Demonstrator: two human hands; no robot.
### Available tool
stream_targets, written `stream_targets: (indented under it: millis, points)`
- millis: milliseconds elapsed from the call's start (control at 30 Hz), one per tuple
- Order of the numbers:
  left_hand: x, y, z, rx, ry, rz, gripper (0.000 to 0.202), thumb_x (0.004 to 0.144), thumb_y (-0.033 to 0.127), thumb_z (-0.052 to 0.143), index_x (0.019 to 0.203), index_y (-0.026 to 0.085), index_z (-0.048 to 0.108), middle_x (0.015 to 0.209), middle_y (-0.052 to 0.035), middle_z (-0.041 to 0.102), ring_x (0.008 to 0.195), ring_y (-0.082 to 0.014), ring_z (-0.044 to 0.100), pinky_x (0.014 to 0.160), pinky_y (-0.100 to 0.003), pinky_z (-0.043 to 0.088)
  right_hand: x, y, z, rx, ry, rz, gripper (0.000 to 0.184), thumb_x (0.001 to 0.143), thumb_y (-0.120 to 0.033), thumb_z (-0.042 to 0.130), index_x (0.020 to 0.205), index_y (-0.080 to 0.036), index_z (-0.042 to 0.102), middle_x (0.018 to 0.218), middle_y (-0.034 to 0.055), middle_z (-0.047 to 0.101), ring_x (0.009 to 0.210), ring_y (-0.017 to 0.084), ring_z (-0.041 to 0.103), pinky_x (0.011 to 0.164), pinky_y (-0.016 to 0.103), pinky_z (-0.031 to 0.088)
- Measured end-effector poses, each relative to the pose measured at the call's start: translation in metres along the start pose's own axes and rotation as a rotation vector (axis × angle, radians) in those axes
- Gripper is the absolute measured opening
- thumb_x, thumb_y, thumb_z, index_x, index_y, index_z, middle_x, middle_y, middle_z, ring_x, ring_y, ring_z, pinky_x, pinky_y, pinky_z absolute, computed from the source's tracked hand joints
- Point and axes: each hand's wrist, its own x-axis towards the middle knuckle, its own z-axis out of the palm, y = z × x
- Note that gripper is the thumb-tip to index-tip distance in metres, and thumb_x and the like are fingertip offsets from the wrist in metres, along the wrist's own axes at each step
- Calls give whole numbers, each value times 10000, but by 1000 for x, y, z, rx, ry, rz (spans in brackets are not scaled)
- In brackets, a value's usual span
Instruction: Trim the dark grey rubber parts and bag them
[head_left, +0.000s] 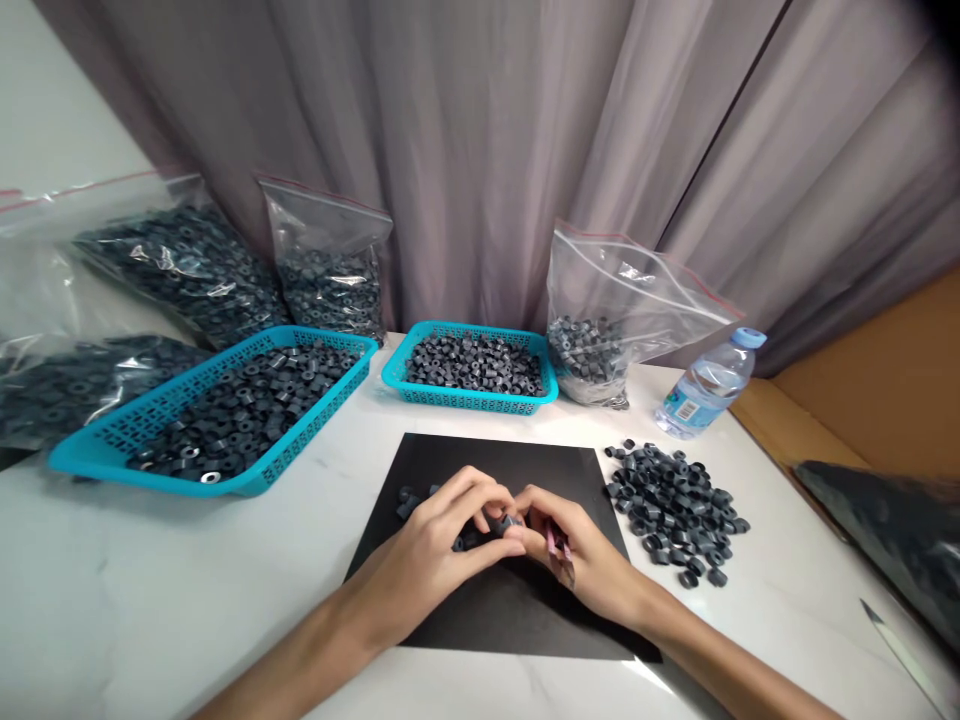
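Over a black mat (517, 620) my two hands meet at the fingertips. Between the thumb and fingers of my left hand (442, 545) is a small dark grey plastic ring (510, 521). My right hand (596, 565) is closed, its fingertips touching that same ring. A slim pink tool (555, 545) with a shiny end is tucked in the right hand; its kind is not clear. Several loose grey pieces (407, 502) lie on the mat beside and under my left hand, partly hidden by it. Right of the mat spreads a pile of dark grey rings (675, 510).
Two turquoise baskets (300, 440) (472, 402) of grey pieces stand at the left and back. Zip bags (330, 270) (180, 265) (592, 350) of similar pieces lean behind them. A water bottle (705, 385) stands at back right. A pointed metal blade (892, 640) lies near the right edge.
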Motion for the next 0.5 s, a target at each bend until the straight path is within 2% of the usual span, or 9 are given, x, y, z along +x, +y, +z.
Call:
stream_targets:
  millis: [100, 167, 267, 333, 500]
  points:
    - [0, -7, 2, 58, -14, 90, 83, 1001, 309, 583, 1029, 242, 623, 1036, -14, 603, 951, -171, 618, 898, -266, 484, 1, -3, -2, 76, 23, 21, 353, 998, -532, 589, 962, -183, 626, 808, -8, 571, 697, 133, 482, 645, 248, 389]
    - [0, -10, 3, 74, -37, 133, 109, 1029, 256, 522, 1017, 239, 629, 1049, -23, 618, 993, -183, 617, 922, -287, 476, 1, -4, -3, 113, 24, 41, 352, 981, -534, 615, 954, -183, 625, 803, -6, 587, 699, 135, 494, 648, 250, 388]
    - [-1, -11, 4, -1, -15, 76, 121, 1027, 237, 526, 1041, 248, 645, 1059, -10, 615, 918, -147, 633, 880, -262, 494, 1, -3, -4, 168, 21, 76, 357, 945, -533, 670, 961, -179, 625, 754, -14, 595, 665, 132, 508, 628, 247, 388]
    - [0, -10, 5, -67, 32, 27, 100, 1002, 237, 580, 1046, 251, 668, 1044, 3, 614, 841, -118, 631, 832, -238, 508, 1, -2, -5, 199, 29, 79, 346, 946, -519, 675, 967, -176, 636, 763, -5, 624, 693, 140, 551, 667, 255, 417]
    - [5, -10, 6, -292, 122, -19, 48, 928, 259, 692, 958, 238, 724, 949, 13, 644, 806, -119, 650, 743, -222, 537, 1, 3, -7, 188, 59, 84, 335, 981, -504, 630, 977, -172, 675, 796, 23, 676, 758, 166, 609, 733, 280, 456]
